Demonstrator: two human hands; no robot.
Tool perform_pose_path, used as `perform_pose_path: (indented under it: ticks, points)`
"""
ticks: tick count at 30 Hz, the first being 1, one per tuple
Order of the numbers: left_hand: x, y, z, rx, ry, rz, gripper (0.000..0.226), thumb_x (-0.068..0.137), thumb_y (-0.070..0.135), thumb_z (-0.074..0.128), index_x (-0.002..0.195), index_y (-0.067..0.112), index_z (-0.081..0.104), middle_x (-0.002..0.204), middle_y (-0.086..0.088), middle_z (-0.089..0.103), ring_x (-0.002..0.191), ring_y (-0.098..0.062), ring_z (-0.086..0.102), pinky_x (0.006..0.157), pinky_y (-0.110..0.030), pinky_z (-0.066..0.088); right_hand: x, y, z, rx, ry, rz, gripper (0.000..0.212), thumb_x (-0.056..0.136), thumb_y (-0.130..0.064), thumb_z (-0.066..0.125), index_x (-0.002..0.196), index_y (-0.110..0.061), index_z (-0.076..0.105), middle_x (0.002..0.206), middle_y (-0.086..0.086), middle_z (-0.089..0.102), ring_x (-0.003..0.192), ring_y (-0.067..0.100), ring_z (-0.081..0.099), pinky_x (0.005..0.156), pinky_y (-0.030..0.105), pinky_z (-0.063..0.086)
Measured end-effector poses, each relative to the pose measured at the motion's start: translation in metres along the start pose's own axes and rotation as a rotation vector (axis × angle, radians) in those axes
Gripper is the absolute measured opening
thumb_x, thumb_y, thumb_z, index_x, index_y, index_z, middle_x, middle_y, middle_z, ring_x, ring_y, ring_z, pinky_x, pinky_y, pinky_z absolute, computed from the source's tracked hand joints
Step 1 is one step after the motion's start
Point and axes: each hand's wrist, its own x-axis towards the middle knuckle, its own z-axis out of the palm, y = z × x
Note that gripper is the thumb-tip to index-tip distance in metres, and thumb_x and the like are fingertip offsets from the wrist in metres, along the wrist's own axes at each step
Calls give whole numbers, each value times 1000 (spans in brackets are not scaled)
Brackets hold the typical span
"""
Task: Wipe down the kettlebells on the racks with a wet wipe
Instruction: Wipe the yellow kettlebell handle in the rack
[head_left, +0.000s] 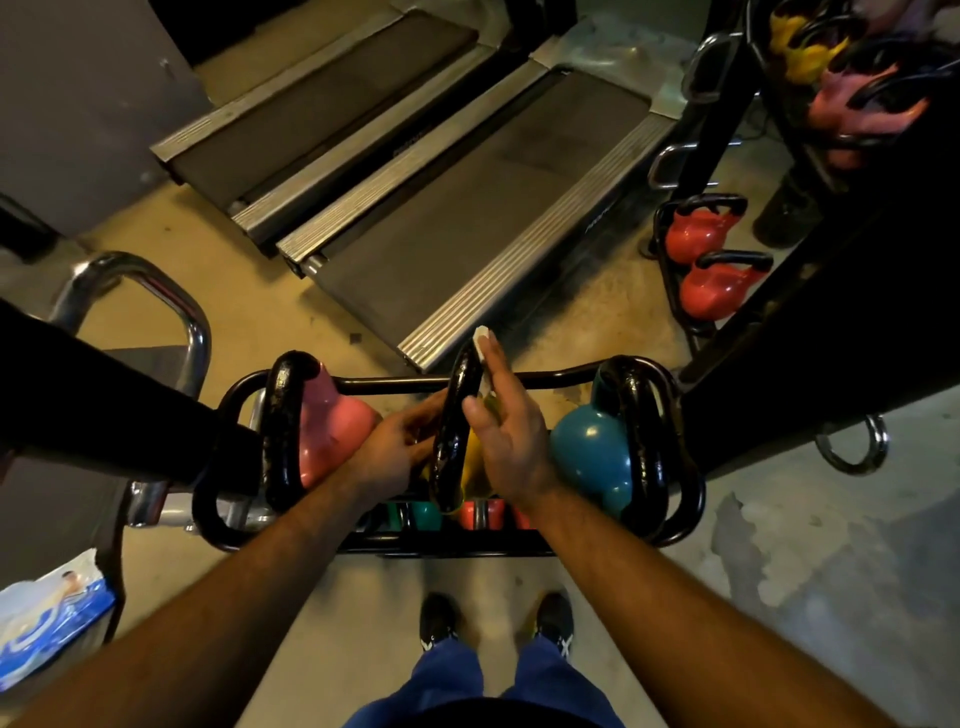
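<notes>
- Rack (395, 385): black tube frame, near centre; the top tier holds three kettlebells in a row.
- Left position: pink kettlebell (332, 426). Right position: blue kettlebell (592, 452). Both have black handles.
- Centre position: yellow kettlebell (474, 460), body mostly hidden by the hands; its black handle (457, 426) stands upright between them.
- Right hand (511, 436): fingers extended, pressing the white wet wipe (482, 345) flat against the right side of the centre handle, thumb on the handle's near face. The wipe shows at the fingertips and along the handle's far end.
- Left hand (395, 447): fingers curled around the left side of the yellow kettlebell, gripping it.
- Lower tier: green and red items (457, 514), partly visible below the hands.
- Near left: blue-and-white wipe packet (47, 623).
- Far right: second rack (670, 270) holding two red kettlebells (711, 265).
- Far centre: two treadmill decks (467, 197).
</notes>
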Motion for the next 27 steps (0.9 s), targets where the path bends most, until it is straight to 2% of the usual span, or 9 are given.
perform_pose_path:
  ticks: [3,7,11,15,16,19,20,23,27]
  points:
    - [1,-1,-1,27,17,-17,42,86,14,74,122,31,61,106,16,74,100,-2,68,80,-19,53,-1,14,-5,-61,-54,-100,79,92,-44,47,161,-16,19,167,0,22,154,10,18,125,38,23]
    - [2,1,1,14,38,-42,39,89,-5,63,123,15,62,99,6,74,90,-5,70,72,-19,54,16,1,-6,170,-31,153,74,89,-53,45,157,-30,30,155,0,45,141,9,43,118,42,36]
    - [2,-2,3,34,57,-48,36,90,-5,62,122,13,63,97,8,71,87,-2,69,72,-17,53,8,0,-1,218,22,131,71,89,-48,44,155,-23,37,156,-4,44,142,2,40,118,25,33]
    - [4,-2,3,19,71,-70,38,90,-4,63,126,10,62,95,8,74,87,-5,69,71,-19,54,15,9,-2,230,-21,263,72,86,-60,43,154,-39,34,149,-2,52,134,13,50,115,46,40]
    - [3,-3,2,15,68,-72,40,90,-3,64,128,9,61,98,6,74,90,-7,69,72,-21,54,16,8,-3,237,-17,266,71,87,-58,44,154,-37,35,148,-2,52,134,13,50,114,46,40]
    - [3,-3,2,23,76,-69,45,86,9,73,129,15,62,108,4,71,97,-10,68,74,-22,55,14,0,-6,191,-10,149,68,92,-44,44,155,-21,38,154,-2,46,141,5,42,117,28,34]
    - [3,-3,2,28,78,-66,46,86,12,73,130,15,61,109,4,70,98,-10,68,74,-21,55,14,2,-6,168,-22,113,68,92,-44,44,155,-19,38,155,-2,45,143,5,40,118,28,33]
    - [3,0,3,22,79,-75,46,88,6,68,133,10,59,108,4,70,96,-9,67,74,-21,54,21,1,-10,156,-47,199,71,88,-55,43,154,-29,38,149,-3,52,138,10,46,118,44,35]
    - [0,3,6,49,84,-51,44,91,3,64,132,19,59,109,10,71,97,-2,68,75,-17,53,15,-8,-12,85,-80,77,63,93,-45,44,152,-23,42,156,-2,44,146,7,36,121,39,29]
